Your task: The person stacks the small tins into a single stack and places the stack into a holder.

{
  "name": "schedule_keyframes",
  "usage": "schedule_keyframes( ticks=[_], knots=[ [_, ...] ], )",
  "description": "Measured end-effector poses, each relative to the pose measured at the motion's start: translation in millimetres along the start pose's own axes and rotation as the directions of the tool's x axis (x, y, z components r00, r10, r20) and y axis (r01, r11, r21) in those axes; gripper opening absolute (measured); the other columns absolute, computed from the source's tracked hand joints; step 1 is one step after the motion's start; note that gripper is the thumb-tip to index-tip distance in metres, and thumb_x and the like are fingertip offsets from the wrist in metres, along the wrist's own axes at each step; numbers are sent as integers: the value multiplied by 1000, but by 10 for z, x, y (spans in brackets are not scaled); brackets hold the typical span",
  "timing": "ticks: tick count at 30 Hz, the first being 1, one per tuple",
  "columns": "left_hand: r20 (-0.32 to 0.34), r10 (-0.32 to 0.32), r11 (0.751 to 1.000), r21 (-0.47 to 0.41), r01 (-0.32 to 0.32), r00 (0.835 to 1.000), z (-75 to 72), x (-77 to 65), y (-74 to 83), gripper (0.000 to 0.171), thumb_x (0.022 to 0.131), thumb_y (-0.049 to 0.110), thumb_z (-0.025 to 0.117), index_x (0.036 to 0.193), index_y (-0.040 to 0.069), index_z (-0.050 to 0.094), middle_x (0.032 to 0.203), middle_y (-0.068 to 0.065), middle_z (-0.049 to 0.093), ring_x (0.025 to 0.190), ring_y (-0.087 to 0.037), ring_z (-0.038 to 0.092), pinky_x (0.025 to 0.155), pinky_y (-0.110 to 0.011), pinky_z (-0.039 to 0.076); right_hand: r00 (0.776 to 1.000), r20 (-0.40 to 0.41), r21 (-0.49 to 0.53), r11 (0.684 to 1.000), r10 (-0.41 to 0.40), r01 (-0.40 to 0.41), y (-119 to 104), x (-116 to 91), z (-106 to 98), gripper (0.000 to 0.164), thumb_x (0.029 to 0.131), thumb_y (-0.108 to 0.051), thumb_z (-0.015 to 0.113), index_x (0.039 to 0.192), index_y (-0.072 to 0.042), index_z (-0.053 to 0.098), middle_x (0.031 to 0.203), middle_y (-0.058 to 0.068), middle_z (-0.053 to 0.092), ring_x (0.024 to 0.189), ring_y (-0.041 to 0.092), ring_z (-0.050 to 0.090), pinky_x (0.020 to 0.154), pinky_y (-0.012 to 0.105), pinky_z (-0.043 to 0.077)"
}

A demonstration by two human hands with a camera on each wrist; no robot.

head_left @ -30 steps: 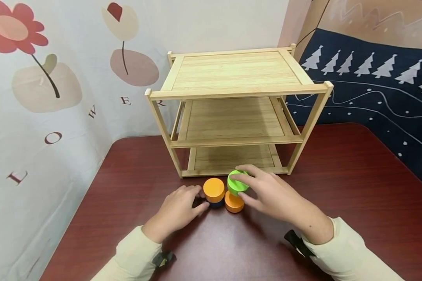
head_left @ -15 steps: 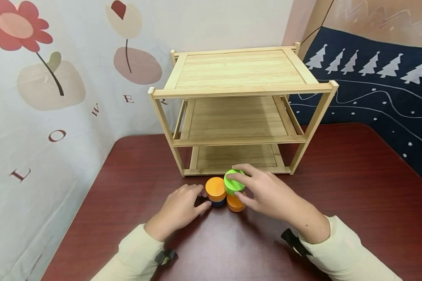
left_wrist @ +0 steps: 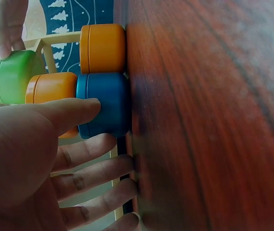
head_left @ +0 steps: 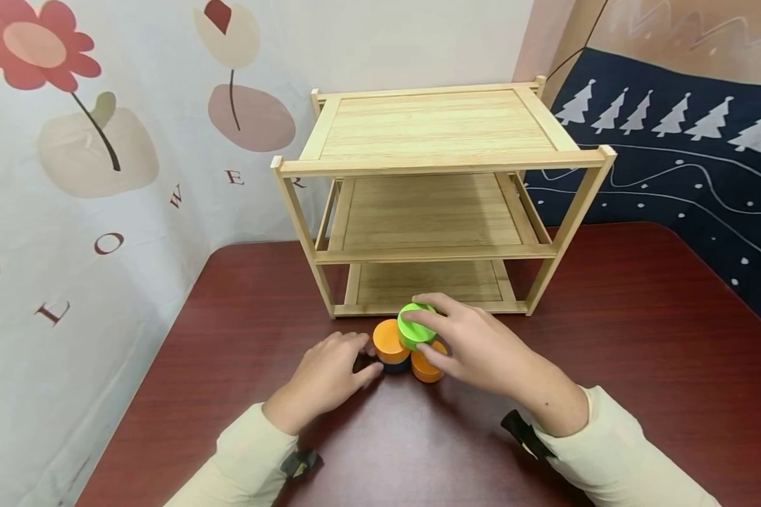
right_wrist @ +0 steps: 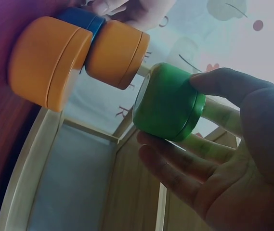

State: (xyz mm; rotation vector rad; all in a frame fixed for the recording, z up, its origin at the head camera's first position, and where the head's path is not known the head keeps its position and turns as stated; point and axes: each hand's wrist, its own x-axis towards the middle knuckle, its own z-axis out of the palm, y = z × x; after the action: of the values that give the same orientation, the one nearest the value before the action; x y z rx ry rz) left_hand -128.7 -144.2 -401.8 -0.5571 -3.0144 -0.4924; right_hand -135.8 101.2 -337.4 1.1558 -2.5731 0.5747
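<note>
Several small round lidded tins stand close together before the shelf. A blue tin [left_wrist: 108, 106] rests on the table with an orange tin [head_left: 390, 339] stacked on it. Another orange tin [right_wrist: 45, 62] stands on the table beside the blue one. My right hand [head_left: 485, 348] holds a green tin [right_wrist: 165, 101] between thumb and fingers, raised near the top of the stack and off to its right. My left hand [head_left: 323, 373] is at the stack's left side, its thumb against the blue tin and its other fingers extended near the tabletop.
A three-tier wooden shelf [head_left: 444, 169] stands right behind the tins on the dark red table [head_left: 241, 303]. A flower-print cloth [head_left: 165, 105] hangs at the left and back; a navy cloth with white trees [head_left: 691, 176] is at the right.
My right hand has carried the green tin leftward, from above the lower orange tin toward the stacked one. The left hand stays by the stack. The head view has shifted slightly.
</note>
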Motion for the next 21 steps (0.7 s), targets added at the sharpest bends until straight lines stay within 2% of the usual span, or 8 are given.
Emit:
schedule_keyframes(
  ticks=[5,21],
  knots=[
    [-1,3,1000,7,-3,1000,2,10,-2,22,87,37,77,95,18,68,88,8,68,86,-16,61,75,-41,54,1000,1,-6,1000,-8,8,-8,30,11,42,87,-18,77,127,-18,65,133,10,61,78,12,66,70,28,56],
    [8,12,1000,6,-12,1000,0,13,-3,21,87,35,77,94,19,67,87,7,67,83,-16,59,71,-38,52,999,-9,31,999,-31,31,-42,122,74,42,87,-18,77,127,-15,66,133,13,62,86,16,69,74,30,57]
  ],
)
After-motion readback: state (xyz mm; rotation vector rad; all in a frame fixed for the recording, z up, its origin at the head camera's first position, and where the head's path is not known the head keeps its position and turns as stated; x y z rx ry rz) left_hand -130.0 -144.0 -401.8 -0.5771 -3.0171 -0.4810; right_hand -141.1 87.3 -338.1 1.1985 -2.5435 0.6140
